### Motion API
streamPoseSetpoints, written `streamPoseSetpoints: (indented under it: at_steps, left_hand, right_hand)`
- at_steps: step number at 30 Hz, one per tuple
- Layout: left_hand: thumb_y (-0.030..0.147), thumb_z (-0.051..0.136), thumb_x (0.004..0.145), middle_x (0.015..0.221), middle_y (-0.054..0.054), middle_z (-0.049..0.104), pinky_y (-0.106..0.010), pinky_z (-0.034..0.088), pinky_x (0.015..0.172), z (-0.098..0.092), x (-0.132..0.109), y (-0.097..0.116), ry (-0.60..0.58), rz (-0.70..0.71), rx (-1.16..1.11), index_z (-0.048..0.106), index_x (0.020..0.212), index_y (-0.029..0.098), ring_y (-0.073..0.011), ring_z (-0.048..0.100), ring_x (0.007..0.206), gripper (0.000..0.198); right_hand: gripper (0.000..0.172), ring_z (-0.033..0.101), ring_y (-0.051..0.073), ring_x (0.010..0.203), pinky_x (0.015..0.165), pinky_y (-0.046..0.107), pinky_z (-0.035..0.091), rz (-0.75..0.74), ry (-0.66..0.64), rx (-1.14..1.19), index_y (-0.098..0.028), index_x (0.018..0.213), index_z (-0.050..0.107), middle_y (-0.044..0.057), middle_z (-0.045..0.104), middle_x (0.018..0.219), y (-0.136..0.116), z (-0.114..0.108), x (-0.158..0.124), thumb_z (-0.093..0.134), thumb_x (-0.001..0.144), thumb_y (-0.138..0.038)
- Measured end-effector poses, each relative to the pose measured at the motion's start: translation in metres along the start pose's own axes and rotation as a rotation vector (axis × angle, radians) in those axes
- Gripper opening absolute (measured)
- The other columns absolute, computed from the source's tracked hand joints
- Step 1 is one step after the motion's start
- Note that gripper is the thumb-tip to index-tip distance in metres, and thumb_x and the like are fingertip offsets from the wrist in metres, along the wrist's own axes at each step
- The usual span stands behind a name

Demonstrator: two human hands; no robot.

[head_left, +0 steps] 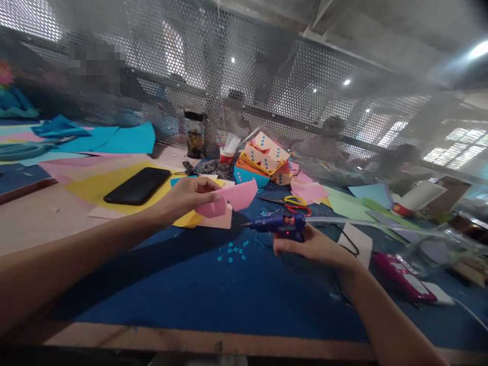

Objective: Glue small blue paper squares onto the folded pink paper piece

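Between the fingers of my left hand is a folded pink paper piece, raised above the table. My right hand is wrapped round a blue glue gun, whose nozzle points left, close to the pink paper but apart from it. A long pale glue stick sticks out of the gun's back, and a small red light shows on its body. Below the nozzle, several tiny blue paper squares lie scattered on the dark blue table mat.
A black phone rests on yellow paper at left. Behind stand a lidded jar, a red cup and stacked dotted paper boxes. Scissors lie beyond the glue gun. At right are a magenta device and a clear container.
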State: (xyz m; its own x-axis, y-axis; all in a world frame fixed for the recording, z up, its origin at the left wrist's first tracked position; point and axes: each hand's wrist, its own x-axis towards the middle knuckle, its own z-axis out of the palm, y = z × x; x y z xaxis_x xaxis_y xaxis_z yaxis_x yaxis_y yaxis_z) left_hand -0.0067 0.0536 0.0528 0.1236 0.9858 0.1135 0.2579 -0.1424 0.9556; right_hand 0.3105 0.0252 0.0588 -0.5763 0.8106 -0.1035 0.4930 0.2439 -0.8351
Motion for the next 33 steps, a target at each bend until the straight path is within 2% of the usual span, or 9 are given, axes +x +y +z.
streamPoseSetpoints:
  at_steps: [7,11,18,23,28,33]
  left_hand:
    - [0.042,0.075,0.071,0.091,-0.008,0.077,-0.031,0.052,0.073,0.001,0.001,0.000,0.013,-0.005,0.018,0.070,0.093,0.015,-0.0240,0.070,0.085,0.035]
    - [0.042,0.076,0.070,0.088,-0.006,0.076,-0.030,0.050,0.071,0.001,0.001,-0.001,0.027,-0.009,0.025,0.070,0.092,0.016,-0.0229,0.070,0.082,0.034]
    - [0.041,0.075,0.071,0.089,-0.007,0.077,-0.031,0.051,0.073,0.002,0.001,-0.001,0.012,-0.015,0.029,0.070,0.092,0.017,-0.0243,0.070,0.085,0.032]
    - [0.040,0.075,0.072,0.090,-0.007,0.077,-0.029,0.050,0.072,0.003,0.000,0.002,0.021,-0.018,0.049,0.070,0.091,0.017,-0.0230,0.070,0.085,0.031]
    - [0.041,0.075,0.071,0.090,-0.007,0.077,-0.029,0.051,0.071,0.003,-0.001,0.001,0.026,-0.025,0.041,0.070,0.093,0.017,-0.0233,0.070,0.085,0.033]
    - [0.043,0.075,0.071,0.091,-0.007,0.077,-0.030,0.052,0.071,0.001,0.000,-0.002,0.008,-0.013,0.040,0.070,0.094,0.017,-0.0242,0.071,0.085,0.035]
  right_hand:
    - [0.036,0.058,0.015,0.074,0.062,0.026,0.044,0.136,-0.149,-0.128,-0.019,0.094,0.070,0.001,0.068,0.085,0.005,-0.011,-0.005,0.070,0.082,-0.053]
    - [0.041,0.055,0.015,0.073,0.060,0.025,0.040,0.167,-0.166,-0.242,-0.020,0.098,0.069,0.000,0.066,0.085,0.002,-0.014,-0.007,0.067,0.082,-0.058]
    - [0.048,0.058,0.018,0.080,0.066,0.026,0.043,0.172,-0.172,-0.400,-0.022,0.103,0.070,0.000,0.068,0.093,-0.001,-0.013,-0.007,0.062,0.083,-0.065]
    - [0.052,0.061,0.021,0.086,0.072,0.028,0.045,0.172,-0.171,-0.422,-0.023,0.107,0.070,0.001,0.070,0.098,-0.002,-0.012,-0.006,0.060,0.083,-0.067]
    - [0.043,0.062,0.022,0.091,0.077,0.030,0.046,0.110,-0.148,-0.366,-0.025,0.107,0.070,0.000,0.071,0.102,0.000,-0.011,-0.005,0.065,0.083,-0.061]
    - [0.033,0.056,0.017,0.069,0.059,0.026,0.041,0.117,-0.093,-0.319,-0.024,0.092,0.072,-0.002,0.067,0.080,0.003,-0.011,-0.007,0.069,0.082,-0.055]
